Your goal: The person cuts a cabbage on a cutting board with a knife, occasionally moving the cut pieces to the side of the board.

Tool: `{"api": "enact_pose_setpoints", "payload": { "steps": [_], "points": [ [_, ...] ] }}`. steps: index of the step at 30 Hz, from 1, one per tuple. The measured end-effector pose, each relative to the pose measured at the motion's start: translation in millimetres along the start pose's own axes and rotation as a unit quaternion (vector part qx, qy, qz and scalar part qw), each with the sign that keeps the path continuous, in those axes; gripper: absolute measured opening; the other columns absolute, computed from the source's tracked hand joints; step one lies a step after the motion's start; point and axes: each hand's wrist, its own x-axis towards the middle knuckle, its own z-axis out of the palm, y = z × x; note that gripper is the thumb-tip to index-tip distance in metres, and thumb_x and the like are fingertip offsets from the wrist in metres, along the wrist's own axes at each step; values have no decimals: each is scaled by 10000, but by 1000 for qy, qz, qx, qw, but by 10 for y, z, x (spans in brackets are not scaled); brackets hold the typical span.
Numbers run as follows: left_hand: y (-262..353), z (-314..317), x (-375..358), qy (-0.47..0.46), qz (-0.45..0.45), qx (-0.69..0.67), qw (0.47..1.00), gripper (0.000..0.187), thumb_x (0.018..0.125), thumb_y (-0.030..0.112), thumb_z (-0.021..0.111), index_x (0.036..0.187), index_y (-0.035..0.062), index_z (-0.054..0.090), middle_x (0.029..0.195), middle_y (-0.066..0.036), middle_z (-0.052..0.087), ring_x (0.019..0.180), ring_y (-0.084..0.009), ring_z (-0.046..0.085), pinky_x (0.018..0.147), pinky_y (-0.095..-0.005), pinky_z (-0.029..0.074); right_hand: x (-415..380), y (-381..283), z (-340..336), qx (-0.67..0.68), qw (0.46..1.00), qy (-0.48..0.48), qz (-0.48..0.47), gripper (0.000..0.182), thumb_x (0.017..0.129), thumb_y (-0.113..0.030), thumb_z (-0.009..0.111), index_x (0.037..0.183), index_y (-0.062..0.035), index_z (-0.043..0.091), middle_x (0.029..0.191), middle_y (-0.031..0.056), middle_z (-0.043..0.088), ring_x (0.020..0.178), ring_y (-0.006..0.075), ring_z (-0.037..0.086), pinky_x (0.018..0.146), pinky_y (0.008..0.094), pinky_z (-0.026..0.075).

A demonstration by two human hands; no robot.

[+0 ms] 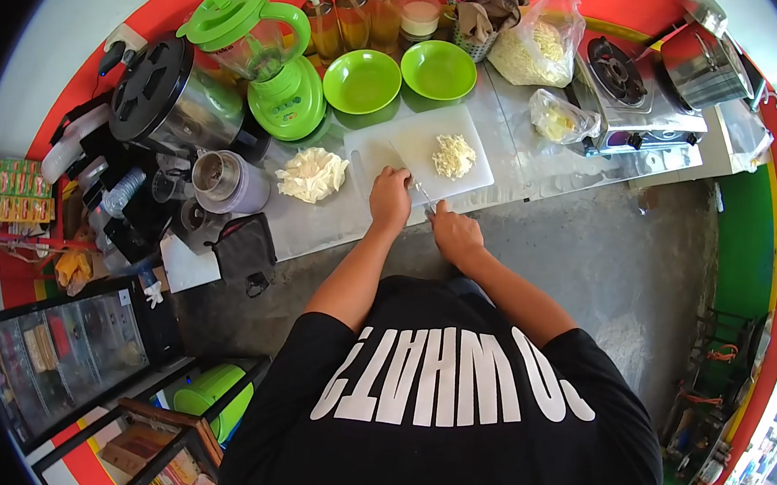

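Observation:
A white cutting board [374,152] lies on the metal counter, with a pile of pale shredded food [454,156] on its right half. My left hand [391,196] is closed at the board's near edge, its fingers bent round something too small to make out. Just to its right, my right hand [455,233] is wrapped round the handle of a knife [422,192], whose blade points up and left toward my left fingers. Left of the board sits a pale, leafy heap [312,175]. Two green bowls [362,82] stand behind the board.
At the left stand a green blender [287,97], a large dark-lidded container [178,96] and a grinder-like metal cup [217,176]. Oil bottles [351,16] line the back. A plastic bag [533,51] and a gas stove [642,89] with a pot [705,67] are at the right.

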Motion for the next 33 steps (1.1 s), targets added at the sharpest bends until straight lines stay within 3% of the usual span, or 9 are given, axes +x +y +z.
{"api": "enact_pose_setpoints", "payload": {
  "steps": [5,8,15,17,33],
  "points": [
    [38,43,-54,42,-32,-14,999,77,890,68,634,887,58,710,895,-153,645,847,-381,649,735,-465,513,211,149,165,57,998,-13,-27,354,1064,-320,460,1123,29,469,883,256,718,851,450,713,777,552,560],
    [26,52,-56,45,-40,-26,998,80,892,67,637,890,57,717,896,-151,650,840,-381,649,742,-456,517,280,85,-91,26,998,-42,-36,317,1063,-298,464,1127,12,477,966,253,725,925,409,727,809,503,575],
    [75,74,-85,51,-94,-40,993,101,900,66,622,892,70,723,917,-145,651,868,-368,651,756,-461,517,277,109,59,35,997,-62,-31,331,1057,-285,480,1133,37,475,1004,267,719,965,412,722,837,494,573],
    [45,94,-87,66,-88,-45,993,92,895,72,632,891,76,724,920,-138,653,866,-372,651,748,-465,515,408,126,120,53,996,-62,-41,344,1059,-298,472,1127,39,470,1018,302,701,981,475,691,861,538,548],
    [-17,83,-65,56,-77,-50,994,69,876,69,664,909,56,723,899,-149,653,854,-374,651,757,-455,515,514,-11,-80,10,997,-26,-76,252,958,-105,537,1138,52,458,989,303,709,961,448,716,830,494,583]
  ]
}}
